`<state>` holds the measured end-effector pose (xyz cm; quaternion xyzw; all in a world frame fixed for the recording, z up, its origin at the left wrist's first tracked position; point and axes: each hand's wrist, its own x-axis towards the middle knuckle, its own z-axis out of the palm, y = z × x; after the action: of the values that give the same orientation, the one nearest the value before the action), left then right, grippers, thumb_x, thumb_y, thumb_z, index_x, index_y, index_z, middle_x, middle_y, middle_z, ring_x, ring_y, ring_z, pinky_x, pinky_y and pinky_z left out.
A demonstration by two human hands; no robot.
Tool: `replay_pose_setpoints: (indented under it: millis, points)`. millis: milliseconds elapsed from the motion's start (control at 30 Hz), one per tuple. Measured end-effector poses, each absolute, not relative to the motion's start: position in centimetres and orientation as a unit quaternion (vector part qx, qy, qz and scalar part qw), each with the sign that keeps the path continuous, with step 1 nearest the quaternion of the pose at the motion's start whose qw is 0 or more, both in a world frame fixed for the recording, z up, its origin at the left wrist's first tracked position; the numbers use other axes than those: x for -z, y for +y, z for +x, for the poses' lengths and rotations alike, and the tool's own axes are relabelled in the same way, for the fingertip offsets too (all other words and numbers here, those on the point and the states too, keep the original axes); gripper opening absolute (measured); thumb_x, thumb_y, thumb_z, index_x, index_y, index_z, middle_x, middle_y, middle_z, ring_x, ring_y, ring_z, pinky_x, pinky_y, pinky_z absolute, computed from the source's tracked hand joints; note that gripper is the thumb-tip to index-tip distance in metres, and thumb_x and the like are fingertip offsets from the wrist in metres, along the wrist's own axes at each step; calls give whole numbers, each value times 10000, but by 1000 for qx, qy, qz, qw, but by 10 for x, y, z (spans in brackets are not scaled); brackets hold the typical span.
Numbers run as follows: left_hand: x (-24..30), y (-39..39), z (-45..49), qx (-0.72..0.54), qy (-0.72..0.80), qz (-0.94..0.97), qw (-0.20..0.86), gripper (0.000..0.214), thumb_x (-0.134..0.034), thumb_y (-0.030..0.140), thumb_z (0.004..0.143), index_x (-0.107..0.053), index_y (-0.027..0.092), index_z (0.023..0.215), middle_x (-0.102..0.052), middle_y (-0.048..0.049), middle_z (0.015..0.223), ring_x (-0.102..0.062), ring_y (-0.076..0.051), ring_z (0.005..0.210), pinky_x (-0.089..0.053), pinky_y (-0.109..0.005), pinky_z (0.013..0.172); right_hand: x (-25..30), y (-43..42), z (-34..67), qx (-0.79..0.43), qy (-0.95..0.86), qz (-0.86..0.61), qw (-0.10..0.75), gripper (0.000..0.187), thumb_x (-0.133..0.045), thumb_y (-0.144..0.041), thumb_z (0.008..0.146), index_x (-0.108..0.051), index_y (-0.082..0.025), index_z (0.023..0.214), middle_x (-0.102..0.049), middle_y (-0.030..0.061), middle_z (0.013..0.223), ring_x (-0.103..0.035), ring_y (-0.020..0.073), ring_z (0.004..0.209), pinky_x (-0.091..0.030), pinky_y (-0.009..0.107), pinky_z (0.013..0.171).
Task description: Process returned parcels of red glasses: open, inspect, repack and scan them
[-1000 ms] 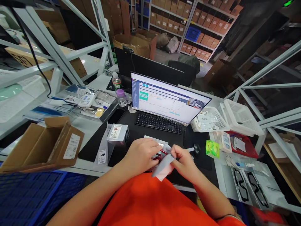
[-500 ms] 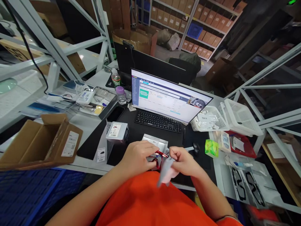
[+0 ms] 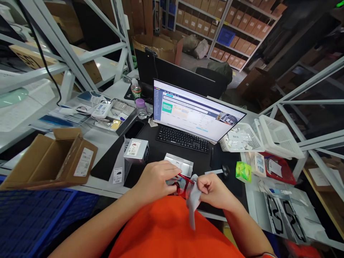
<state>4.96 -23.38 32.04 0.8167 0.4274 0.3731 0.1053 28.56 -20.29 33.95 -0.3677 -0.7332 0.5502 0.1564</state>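
Low in front of my body, my left hand (image 3: 158, 179) grips a pair of red-framed glasses (image 3: 185, 178) by one side. My right hand (image 3: 215, 190) pinches a light grey cloth (image 3: 194, 200) against the other end of the frame, and the cloth hangs down over my orange shirt. Part of the glasses is hidden by my fingers and the cloth. Just beyond my hands lies an open silver-white box (image 3: 179, 164). Left of it stands a small white and grey carton (image 3: 136, 150) with a product label, next to a clear plastic sleeve (image 3: 118, 172).
A keyboard (image 3: 182, 139) and monitor (image 3: 197, 111) stand ahead. An open cardboard box (image 3: 51, 157) sits at the left, above a blue crate (image 3: 40, 215). At the right are white baskets (image 3: 279, 138), a green tissue pack (image 3: 243, 172), a mouse (image 3: 225, 172) and packaged black frames (image 3: 292, 215).
My right hand has shifted slightly right and down with the cloth, which now hangs longer and straighter. My left hand keeps its hold on the glasses. The whole view has shifted slightly.
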Motion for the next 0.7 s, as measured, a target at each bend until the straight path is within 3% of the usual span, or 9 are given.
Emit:
replay_pose_setpoints:
  millis: [67, 167, 333, 467, 600, 700]
  points:
    - [-320, -233, 56, -347, 423, 834, 69, 86, -626, 167, 849, -706, 189, 870, -736, -13, 811, -661, -167, 736, -506, -283, 634, -337, -210, 264, -484, -744, -423, 184, 336, -579, -108, 694, -288, -218, 567, -295, -86, 520, -252, 73, 525, -160, 236, 504]
    - [-316, -232, 58, -331, 418, 845, 46, 163, -547, 123, 894, -702, 175, 892, -742, -26, 848, -678, -183, 800, -522, -297, 670, -328, -214, 242, -397, -761, -454, 238, 295, -543, -106, 684, -294, -214, 567, -304, -76, 530, -255, 79, 530, -156, 245, 514]
    - [-312, -231, 36, -365, 441, 800, 182, 333, -680, 75, 705, -721, 238, 993, -771, 30, 987, -693, -164, 899, -544, -302, 867, -318, -204, 265, -538, -740, -347, 205, 356, -567, -127, 692, -258, -221, 544, -272, -86, 512, -238, 70, 513, -183, 224, 483]
    - [-313, -228, 33, -353, 448, 785, 241, 395, -656, 10, 622, -733, 252, 924, -774, 50, 942, -690, -161, 896, -538, -295, 896, -321, -203, 275, -529, -771, -305, 179, 356, -594, -109, 700, -295, -204, 532, -296, -87, 511, -254, 61, 515, -187, 220, 494]
    - [-318, -225, 49, -345, 421, 820, 177, 243, -618, 31, 733, -713, 231, 831, -757, 24, 844, -680, -154, 811, -541, -334, 921, -321, -208, 254, -479, -734, -414, 245, 299, -575, -97, 662, -326, -202, 537, -318, -85, 518, -267, 66, 533, -197, 216, 504]
    - [-324, -225, 53, -369, 429, 816, 119, 240, -615, 54, 767, -717, 229, 895, -765, 13, 883, -684, -164, 826, -548, -361, 929, -318, -210, 244, -506, -656, -462, 316, 269, -597, -118, 624, -357, -209, 544, -352, -83, 525, -296, 69, 525, -223, 208, 503]
